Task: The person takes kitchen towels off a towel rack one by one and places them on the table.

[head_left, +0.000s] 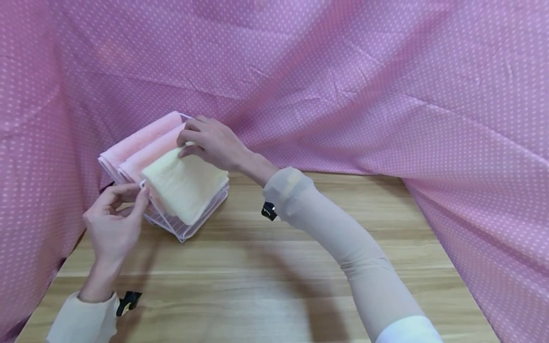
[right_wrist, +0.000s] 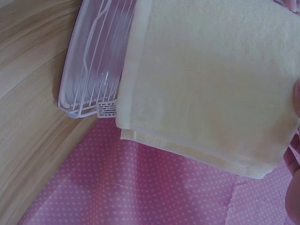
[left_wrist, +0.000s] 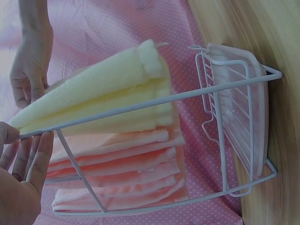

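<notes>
In the head view, a white wire rack stands on the wooden table, toward 9 o'clock. The yellow towel drapes over the rack, with pink towels just beside it between 10 and 11 o'clock. The step in hand looks like setting and squaring this towel on its bar. The right hand pinches the towel's upper edge at about 1 o'clock, palm down, its forearm slanting in from 5 o'clock. The left hand comes from 8 o'clock, wrist cocked upward, thumb and fingers pinching the rack's corner.

In the left wrist view, the left hand lies at 8 o'clock, thumb above the rail and fingers beneath; whether it also nips the towel is unclear. The right hand hangs between 9 and 10 o'clock, fingers pointing down to the cloth's far edge.

In the right wrist view, the towel spreads toward 2 o'clock, lower edges slightly uneven. The right hand, cropped at the border, has its thumb on the cloth. The next move probably calls for an even tug to line those edges up, then letting go while the left hand steadies the rack.
</notes>
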The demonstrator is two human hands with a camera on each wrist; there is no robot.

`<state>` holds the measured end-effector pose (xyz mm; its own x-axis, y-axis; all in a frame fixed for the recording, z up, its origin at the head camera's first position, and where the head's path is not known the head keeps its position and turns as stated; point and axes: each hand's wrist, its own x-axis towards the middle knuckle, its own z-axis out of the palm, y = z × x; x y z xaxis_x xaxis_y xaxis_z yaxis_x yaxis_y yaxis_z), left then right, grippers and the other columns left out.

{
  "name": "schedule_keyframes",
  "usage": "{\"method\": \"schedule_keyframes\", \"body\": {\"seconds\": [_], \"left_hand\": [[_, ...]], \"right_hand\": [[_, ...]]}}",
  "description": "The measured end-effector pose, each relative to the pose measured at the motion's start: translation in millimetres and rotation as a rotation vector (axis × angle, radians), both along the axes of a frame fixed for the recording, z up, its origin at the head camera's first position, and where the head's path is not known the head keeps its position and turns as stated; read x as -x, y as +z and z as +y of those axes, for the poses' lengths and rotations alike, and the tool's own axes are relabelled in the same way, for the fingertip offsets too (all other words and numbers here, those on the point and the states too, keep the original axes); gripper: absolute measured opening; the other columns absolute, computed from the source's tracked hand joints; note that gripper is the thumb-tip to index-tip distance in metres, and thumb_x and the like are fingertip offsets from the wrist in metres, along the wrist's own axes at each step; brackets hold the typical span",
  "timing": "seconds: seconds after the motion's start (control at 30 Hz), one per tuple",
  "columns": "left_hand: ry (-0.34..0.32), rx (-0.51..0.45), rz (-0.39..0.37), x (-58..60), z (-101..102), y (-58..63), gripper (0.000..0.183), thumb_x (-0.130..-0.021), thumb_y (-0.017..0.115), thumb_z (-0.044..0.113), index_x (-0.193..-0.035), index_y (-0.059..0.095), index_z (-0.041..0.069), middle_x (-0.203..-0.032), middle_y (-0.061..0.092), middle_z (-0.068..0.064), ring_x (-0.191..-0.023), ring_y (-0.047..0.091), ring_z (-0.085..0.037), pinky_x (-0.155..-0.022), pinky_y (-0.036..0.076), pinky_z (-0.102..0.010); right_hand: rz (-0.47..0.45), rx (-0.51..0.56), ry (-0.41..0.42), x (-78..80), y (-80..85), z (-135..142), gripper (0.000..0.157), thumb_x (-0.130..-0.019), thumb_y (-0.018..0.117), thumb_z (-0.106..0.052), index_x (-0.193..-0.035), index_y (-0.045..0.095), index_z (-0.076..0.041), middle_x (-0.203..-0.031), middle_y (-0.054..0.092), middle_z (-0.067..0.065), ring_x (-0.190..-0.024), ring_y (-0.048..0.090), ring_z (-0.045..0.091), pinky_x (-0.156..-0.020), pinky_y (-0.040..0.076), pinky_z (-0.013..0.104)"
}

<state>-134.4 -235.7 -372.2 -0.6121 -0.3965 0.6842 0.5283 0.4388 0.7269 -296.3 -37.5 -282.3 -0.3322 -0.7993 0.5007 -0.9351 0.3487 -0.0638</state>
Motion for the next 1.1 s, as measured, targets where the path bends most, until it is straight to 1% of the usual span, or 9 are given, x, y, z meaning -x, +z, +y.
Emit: {"method": "schedule_keyframes", "body": {"seconds": [0.23,0.27,0.47,0.6,0.7,0.77,0.9,1.1], "left_hand": [[0.014,0.024,-0.012,-2.1,-0.9,-2.2,0.025,-0.092,0.075,-0.002,-0.104,0.068,-0.023,-0.090,0.071,0.030,-0.076,0.068,0.013,-0.065,0.061,-0.006],[0.016,0.023,-0.010,-2.1,-0.8,-2.4,0.025,-0.092,0.075,-0.002,-0.104,0.068,-0.022,-0.090,0.071,0.030,-0.076,0.068,0.013,-0.065,0.061,-0.006],[0.015,-0.057,-0.010,-2.1,2.8,-2.8,0.018,-0.088,0.075,-0.008,-0.100,0.070,-0.021,-0.086,0.073,0.023,-0.073,0.068,0.010,-0.064,0.058,-0.002],[0.023,-0.037,-0.015,-2.0,1.7,-3.4,0.016,-0.088,0.076,-0.008,-0.100,0.071,-0.018,-0.087,0.073,0.025,-0.073,0.068,0.011,-0.065,0.058,-0.002],[0.041,-0.013,-0.021,-1.6,0.8,-3.0,0.016,-0.088,0.076,-0.007,-0.100,0.072,-0.016,-0.087,0.072,0.027,-0.074,0.067,0.012,-0.065,0.059,-0.003],[0.048,-0.033,-0.025,-0.9,1.6,-2.4,0.016,-0.087,0.076,-0.008,-0.100,0.072,-0.017,-0.087,0.072,0.025,-0.074,0.067,0.011,-0.066,0.058,-0.002],[0.052,-0.041,-0.038,-1.7,3.7,-0.3,0.016,-0.087,0.075,-0.010,-0.099,0.071,-0.019,-0.087,0.071,0.026,-0.074,0.066,0.011,-0.066,0.057,-0.001],[0.040,-0.058,-0.024,-3.4,7.6,2.8,0.017,-0.087,0.073,-0.011,-0.099,0.068,-0.022,-0.086,0.071,0.025,-0.074,0.066,0.011,-0.066,0.056,0.001]], "right_hand": [[0.010,0.028,0.007,-3.1,0.2,3.7,0.026,-0.097,0.070,-0.039,-0.112,0.076,-0.019,-0.115,0.073,-0.005,-0.112,0.064,0.012,-0.101,0.051,0.018],[0.013,0.031,0.005,-3.4,0.2,4.2,0.026,-0.097,0.070,-0.039,-0.113,0.076,-0.019,-0.115,0.073,-0.005,-0.112,0.064,0.012,-0.101,0.051,0.018],[0.006,0.038,-0.019,-5.5,1.5,8.5,0.026,-0.098,0.070,-0.039,-0.113,0.076,-0.019,-0.113,0.072,-0.004,-0.106,0.064,0.012,-0.095,0.052,0.018],[0.030,0.071,-0.014,-6.2,3.9,11.3,0.026,-0.097,0.070,-0.039,-0.112,0.076,-0.018,-0.109,0.072,-0.004,-0.101,0.064,0.012,-0.091,0.053,0.019],[0.052,0.111,-0.013,-6.6,6.5,13.7,0.026,-0.097,0.072,-0.038,-0.111,0.076,-0.017,-0.105,0.071,-0.004,-0.097,0.062,0.012,-0.086,0.053,0.019],[0.058,0.127,-0.017,-7.4,8.6,15.9,0.025,-0.097,0.072,-0.038,-0.111,0.076,-0.017,-0.104,0.071,-0.004,-0.096,0.061,0.012,-0.085,0.052,0.019],[0.059,0.137,-0.029,-8.6,12.4,20.6,0.025,-0.097,0.072,-0.038,-0.111,0.077,-0.017,-0.106,0.072,-0.004,-0.098,0.061,0.012,-0.085,0.051,0.018],[0.048,0.144,-0.061,-8.6,21.1,24.9,0.026,-0.097,0.072,-0.037,-0.110,0.077,-0.015,-0.108,0.073,-0.003,-0.102,0.064,0.013,-0.089,0.055,0.018]]}}
